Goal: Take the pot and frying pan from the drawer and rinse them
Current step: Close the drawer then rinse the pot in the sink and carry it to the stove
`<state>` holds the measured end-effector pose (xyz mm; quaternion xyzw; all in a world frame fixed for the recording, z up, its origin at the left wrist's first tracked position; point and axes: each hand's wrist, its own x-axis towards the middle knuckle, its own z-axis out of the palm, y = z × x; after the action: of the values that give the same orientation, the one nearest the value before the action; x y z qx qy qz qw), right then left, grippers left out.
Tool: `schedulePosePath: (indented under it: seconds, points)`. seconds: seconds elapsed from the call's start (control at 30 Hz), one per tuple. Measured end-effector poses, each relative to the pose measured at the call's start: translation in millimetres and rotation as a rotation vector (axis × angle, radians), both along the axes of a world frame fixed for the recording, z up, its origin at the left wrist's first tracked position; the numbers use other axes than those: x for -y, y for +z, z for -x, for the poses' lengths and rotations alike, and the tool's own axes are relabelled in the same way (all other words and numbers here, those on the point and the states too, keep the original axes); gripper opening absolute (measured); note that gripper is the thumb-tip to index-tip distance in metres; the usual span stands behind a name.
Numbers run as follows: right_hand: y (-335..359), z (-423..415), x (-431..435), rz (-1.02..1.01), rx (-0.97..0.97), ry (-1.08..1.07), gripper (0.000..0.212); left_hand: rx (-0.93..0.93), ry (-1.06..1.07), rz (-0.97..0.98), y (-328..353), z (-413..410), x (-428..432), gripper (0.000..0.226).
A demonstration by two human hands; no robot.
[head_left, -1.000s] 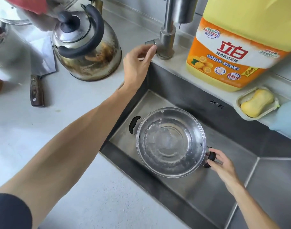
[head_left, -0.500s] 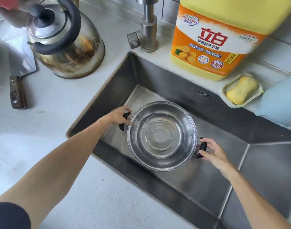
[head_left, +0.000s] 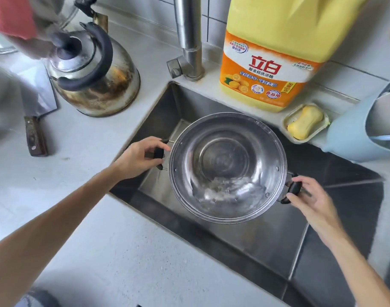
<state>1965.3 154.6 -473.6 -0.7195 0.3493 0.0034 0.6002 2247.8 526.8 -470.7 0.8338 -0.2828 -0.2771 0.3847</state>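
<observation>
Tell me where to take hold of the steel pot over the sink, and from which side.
Take the pot by its two black side handles, one hand from each side, as the left hand and right hand do now. Its wall is wide, round and smooth, and water sits inside, so the opposed handles likely give the firmest, balanced hold above the sink.

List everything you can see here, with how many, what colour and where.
pot: one, steel, held over the sink, some water inside
sink: one, steel, set in the counter
counter: one, pale grey, around sink
tap: one, steel, behind sink
kettle: one, steel with black handle, left of tap
cleaver: one, steel with brown handle, left of kettle
detergent jug: one, yellow and orange, right of tap
soap: one, yellow, right of jug
tub: one, pale blue, right edge
hands: two; left hand and right hand each grip a pot handle
</observation>
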Motion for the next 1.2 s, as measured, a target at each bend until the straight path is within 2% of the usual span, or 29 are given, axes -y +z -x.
schedulePosePath:
  seconds: [0.17, 0.37, 0.53, 0.77, 0.97, 1.2]
  points:
    - [36, 10, 4, 0.065, 0.108, 0.006, 0.038, 0.072, -0.02, 0.075, 40, 12, -3, 0.034]
    - [74, 16, 10, 0.2, 0.257, 0.025, 0.053, 0.166, 0.024, 0.178, 78, 13, 5, 0.037]
    - [110, 15, 14, 0.309, 0.4, -0.006, 0.046, 0.253, 0.02, 0.255, 119, 9, 11, 0.035]
    - [149, 19, 20, 0.519, 0.576, -0.051, 0.041, 0.632, -0.024, 0.318, 172, 22, 18, 0.022]
    - [167, 37, 25, 0.655, 0.696, -0.062, 0.025, 0.805, -0.026, 0.322, 203, 35, 16, 0.016]
    - [185, 60, 31, 0.779, 0.621, -0.188, 0.027, 1.101, -0.007, 0.415, 236, 54, 17, 0.008]
